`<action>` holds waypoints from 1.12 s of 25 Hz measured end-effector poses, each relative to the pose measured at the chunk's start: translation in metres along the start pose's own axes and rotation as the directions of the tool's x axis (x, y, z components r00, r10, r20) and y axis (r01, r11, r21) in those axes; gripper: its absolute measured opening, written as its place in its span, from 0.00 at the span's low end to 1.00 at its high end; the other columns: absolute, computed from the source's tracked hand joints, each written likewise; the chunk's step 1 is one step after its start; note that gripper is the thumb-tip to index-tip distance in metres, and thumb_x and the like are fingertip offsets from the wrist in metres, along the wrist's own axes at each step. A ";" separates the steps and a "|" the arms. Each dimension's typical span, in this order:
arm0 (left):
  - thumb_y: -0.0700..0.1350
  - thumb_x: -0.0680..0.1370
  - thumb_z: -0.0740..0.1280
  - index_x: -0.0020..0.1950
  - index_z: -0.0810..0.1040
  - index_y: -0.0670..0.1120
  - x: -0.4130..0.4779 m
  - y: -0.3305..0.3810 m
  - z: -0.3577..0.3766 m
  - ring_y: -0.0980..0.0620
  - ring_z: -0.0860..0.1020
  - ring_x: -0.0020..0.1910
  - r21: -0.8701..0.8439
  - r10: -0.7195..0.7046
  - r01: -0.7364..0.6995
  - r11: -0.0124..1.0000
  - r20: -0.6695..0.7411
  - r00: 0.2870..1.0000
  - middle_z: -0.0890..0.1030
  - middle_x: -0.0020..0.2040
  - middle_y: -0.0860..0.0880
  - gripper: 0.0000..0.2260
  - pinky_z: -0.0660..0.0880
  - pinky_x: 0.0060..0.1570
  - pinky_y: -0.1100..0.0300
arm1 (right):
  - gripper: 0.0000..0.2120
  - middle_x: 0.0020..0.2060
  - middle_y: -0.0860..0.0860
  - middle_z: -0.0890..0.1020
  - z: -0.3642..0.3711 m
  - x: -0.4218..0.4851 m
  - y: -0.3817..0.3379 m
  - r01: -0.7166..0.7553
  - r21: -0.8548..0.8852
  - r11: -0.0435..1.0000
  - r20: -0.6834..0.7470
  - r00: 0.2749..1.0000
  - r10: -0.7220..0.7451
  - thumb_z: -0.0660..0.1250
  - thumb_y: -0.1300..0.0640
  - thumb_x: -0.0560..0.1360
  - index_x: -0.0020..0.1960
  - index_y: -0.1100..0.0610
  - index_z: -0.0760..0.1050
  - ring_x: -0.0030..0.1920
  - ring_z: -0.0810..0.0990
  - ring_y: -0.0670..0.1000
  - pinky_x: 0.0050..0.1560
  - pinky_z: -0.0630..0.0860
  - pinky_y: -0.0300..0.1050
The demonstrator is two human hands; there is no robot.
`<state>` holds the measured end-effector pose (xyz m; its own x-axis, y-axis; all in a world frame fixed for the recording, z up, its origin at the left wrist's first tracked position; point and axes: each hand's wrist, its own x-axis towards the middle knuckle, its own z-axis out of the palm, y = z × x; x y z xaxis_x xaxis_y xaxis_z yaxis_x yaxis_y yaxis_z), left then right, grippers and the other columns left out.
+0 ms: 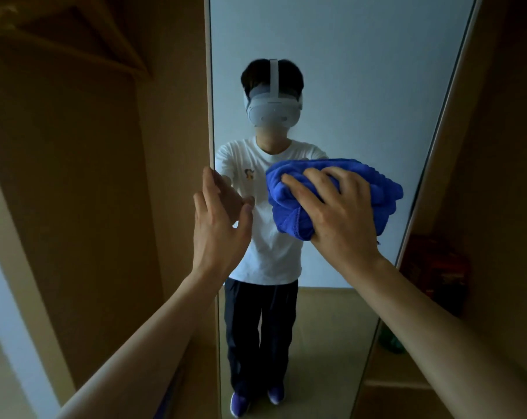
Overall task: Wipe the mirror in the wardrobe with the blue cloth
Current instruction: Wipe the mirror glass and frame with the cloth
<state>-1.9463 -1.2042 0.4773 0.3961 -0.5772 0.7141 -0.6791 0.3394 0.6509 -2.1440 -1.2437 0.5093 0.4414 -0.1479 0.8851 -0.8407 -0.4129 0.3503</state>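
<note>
White above, dark below
White headset (271, 111) with 1 top strap (273, 77), white short-sleeved T-shirt (268, 252) with a small chest emblem (249, 173), dark trousers (256, 328), 2 purple shoes (239, 405); both forearms (165, 334) bare.

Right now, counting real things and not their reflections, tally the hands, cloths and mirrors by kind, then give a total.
hands: 2, the left hand and the right hand
blue cloth: 1
mirror: 1
total: 4
</note>
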 end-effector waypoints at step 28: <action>0.44 0.78 0.68 0.73 0.65 0.41 -0.151 -0.128 0.048 0.59 0.75 0.61 -0.029 -0.172 0.172 0.985 0.004 0.985 0.74 0.64 0.49 0.25 0.73 0.55 0.68 | 0.25 0.64 0.52 0.78 0.070 -0.276 -0.111 -0.002 0.164 0.987 0.415 0.908 -0.067 0.67 0.50 0.76 0.72 0.47 0.71 0.61 0.74 0.61 0.60 0.70 0.61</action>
<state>-1.9493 -1.1961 0.2737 0.5047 -0.6296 0.5907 -0.5826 0.2565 0.7712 -2.1504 -1.2204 0.2048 0.5868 -0.4792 0.6528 -0.7790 -0.5541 0.2935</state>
